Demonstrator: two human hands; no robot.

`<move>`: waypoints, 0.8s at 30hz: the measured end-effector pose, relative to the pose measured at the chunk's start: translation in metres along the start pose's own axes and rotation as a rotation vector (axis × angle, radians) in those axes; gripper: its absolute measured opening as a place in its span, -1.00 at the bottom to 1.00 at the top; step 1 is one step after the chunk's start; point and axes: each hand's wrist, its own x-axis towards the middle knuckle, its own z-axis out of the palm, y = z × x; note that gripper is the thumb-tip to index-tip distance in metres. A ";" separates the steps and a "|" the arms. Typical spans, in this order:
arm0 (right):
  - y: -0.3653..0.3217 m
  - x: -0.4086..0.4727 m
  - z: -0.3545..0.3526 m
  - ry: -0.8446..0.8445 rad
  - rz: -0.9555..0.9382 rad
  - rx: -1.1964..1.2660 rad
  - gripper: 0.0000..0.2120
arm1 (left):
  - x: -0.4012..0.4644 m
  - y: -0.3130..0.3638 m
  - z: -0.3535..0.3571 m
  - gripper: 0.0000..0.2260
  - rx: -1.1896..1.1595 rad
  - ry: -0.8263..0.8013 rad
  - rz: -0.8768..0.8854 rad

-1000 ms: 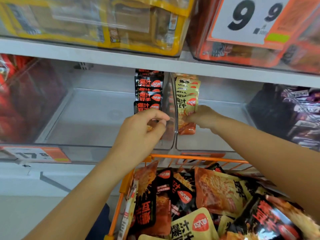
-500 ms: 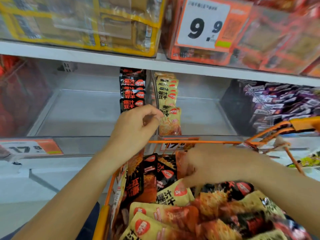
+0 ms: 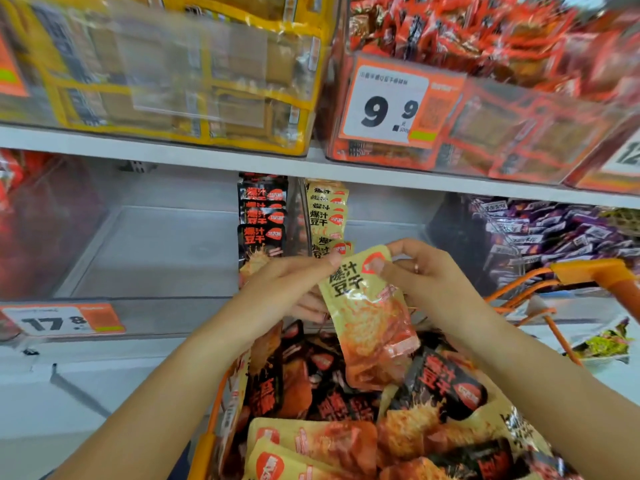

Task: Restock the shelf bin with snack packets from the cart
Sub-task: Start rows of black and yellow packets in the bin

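Head view shows both hands lifted over the cart (image 3: 588,271), with a yellow snack packet (image 3: 367,306) held between them in front of the shelf bin (image 3: 381,216). The right hand (image 3: 426,275) pinches the packet's top corner; the left hand (image 3: 287,289) grips its left edge, fingers curled behind. The step looks like carrying a packet from cart to bin. Next, it likely needs to be turned upright and slid in front of the yellow row (image 3: 327,216), beside the black row (image 3: 261,216).
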 end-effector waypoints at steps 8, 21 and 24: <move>-0.001 0.010 -0.002 -0.198 0.178 -0.059 -0.76 | 0.010 -0.017 0.001 -0.90 0.057 0.142 0.112; 0.071 0.139 0.010 -0.197 0.491 -0.281 -0.71 | 0.023 -0.035 -0.020 -0.50 0.939 0.422 0.213; 0.074 0.143 0.020 -0.247 0.526 -0.418 -0.52 | 0.023 -0.034 -0.023 -0.54 0.939 0.432 0.221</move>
